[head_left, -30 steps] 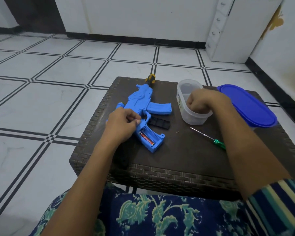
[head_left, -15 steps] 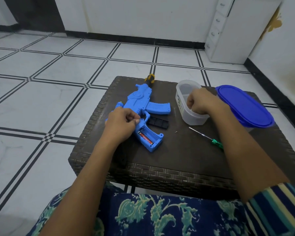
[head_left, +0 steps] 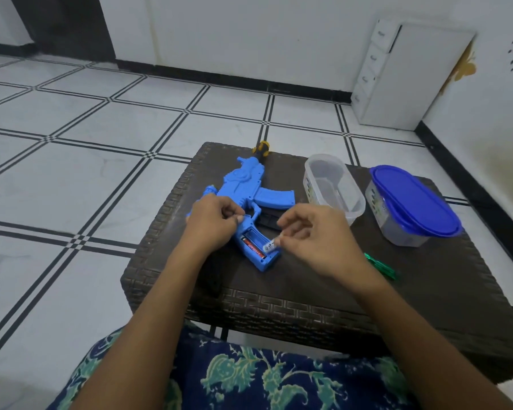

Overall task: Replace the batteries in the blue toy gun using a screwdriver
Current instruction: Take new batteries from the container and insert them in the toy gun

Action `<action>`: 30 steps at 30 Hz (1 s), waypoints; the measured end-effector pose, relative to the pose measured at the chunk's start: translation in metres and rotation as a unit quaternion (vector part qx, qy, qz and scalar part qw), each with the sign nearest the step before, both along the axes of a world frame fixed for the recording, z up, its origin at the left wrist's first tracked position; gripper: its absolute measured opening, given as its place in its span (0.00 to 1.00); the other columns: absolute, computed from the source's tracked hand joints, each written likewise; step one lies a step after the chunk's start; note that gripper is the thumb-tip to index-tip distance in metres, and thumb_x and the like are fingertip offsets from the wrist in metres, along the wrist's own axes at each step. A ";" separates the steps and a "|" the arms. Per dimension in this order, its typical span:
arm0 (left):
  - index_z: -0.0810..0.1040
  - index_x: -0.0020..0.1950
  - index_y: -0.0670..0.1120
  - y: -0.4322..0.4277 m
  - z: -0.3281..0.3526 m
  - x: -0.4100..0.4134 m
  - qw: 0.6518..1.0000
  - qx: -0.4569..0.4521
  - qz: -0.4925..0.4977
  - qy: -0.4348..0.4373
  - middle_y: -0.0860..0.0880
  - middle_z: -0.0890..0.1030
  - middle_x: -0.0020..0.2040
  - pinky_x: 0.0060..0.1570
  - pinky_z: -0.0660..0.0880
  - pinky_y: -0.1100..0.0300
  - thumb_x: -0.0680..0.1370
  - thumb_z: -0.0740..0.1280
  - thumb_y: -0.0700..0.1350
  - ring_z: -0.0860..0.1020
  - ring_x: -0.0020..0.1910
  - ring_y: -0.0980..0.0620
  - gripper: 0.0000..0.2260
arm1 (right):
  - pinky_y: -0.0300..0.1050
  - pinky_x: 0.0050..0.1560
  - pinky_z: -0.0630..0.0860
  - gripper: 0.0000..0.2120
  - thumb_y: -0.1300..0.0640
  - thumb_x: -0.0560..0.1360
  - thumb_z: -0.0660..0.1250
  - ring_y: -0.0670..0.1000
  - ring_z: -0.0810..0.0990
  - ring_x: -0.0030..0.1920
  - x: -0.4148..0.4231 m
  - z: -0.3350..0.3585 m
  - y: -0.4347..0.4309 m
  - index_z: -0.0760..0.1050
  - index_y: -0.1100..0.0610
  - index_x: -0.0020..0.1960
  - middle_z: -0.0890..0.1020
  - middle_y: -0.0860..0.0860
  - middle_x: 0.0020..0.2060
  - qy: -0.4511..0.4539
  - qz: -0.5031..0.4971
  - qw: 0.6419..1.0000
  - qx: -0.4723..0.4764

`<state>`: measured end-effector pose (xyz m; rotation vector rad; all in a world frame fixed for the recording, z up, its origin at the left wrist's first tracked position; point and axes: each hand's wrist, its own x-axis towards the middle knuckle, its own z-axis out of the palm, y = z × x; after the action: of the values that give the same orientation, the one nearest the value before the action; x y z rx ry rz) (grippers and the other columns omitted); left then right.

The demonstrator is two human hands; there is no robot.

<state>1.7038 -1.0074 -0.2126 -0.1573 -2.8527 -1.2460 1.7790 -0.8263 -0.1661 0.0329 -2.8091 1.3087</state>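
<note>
On the dark woven worktop the blue toy gun lies flat. Left hand grips its handle, and right hand pinches a white battery over the open compartment next to a red battery. Clear tub and blue-lidded tub sit behind. The right wrist hides most of the green screwdriver.

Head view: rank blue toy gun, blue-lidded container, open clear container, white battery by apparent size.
1. blue toy gun, partly covered.
2. blue-lidded container.
3. open clear container; it sits slightly farther, so 2 versus 3 is unsure.
4. white battery, clearly smallest.
</note>
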 end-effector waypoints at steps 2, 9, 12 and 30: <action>0.80 0.40 0.52 0.001 0.001 0.001 1.000 0.008 0.001 -0.005 0.56 0.79 0.36 0.35 0.67 0.65 0.74 0.70 0.43 0.74 0.35 0.61 0.05 | 0.31 0.37 0.76 0.06 0.61 0.69 0.77 0.40 0.80 0.33 -0.003 -0.008 -0.001 0.83 0.56 0.46 0.83 0.46 0.35 0.021 0.003 0.999 0.038; 0.79 0.39 0.53 0.001 0.001 0.000 1.000 0.012 0.003 -0.011 0.57 0.78 0.36 0.48 0.76 0.54 0.74 0.70 0.43 0.75 0.38 0.60 0.06 | 0.45 0.42 0.75 0.02 0.57 0.73 0.72 0.49 0.79 0.42 -0.001 -0.018 -0.015 0.84 0.55 0.43 0.81 0.48 0.39 0.071 0.075 0.966 0.239; 0.78 0.37 0.54 0.001 0.001 0.000 1.000 0.009 0.003 -0.010 0.57 0.78 0.36 0.53 0.75 0.50 0.73 0.70 0.44 0.74 0.38 0.61 0.07 | 0.42 0.40 0.69 0.03 0.55 0.71 0.75 0.47 0.75 0.41 -0.011 -0.018 -0.012 0.85 0.54 0.43 0.74 0.43 0.37 0.039 0.083 0.970 0.224; 0.80 0.41 0.52 -0.001 -0.001 0.000 1.000 0.017 0.004 -0.020 0.56 0.78 0.36 0.40 0.69 0.61 0.74 0.70 0.43 0.73 0.35 0.60 0.04 | 0.44 0.44 0.82 0.06 0.55 0.67 0.79 0.49 0.84 0.43 -0.028 -0.015 -0.005 0.84 0.56 0.39 0.86 0.52 0.37 -0.153 -0.041 0.985 -0.067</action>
<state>1.7037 -1.0081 -0.2137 -0.1227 -2.8597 -1.3113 1.7513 -0.8312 -0.1814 -0.3114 -2.9154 1.6022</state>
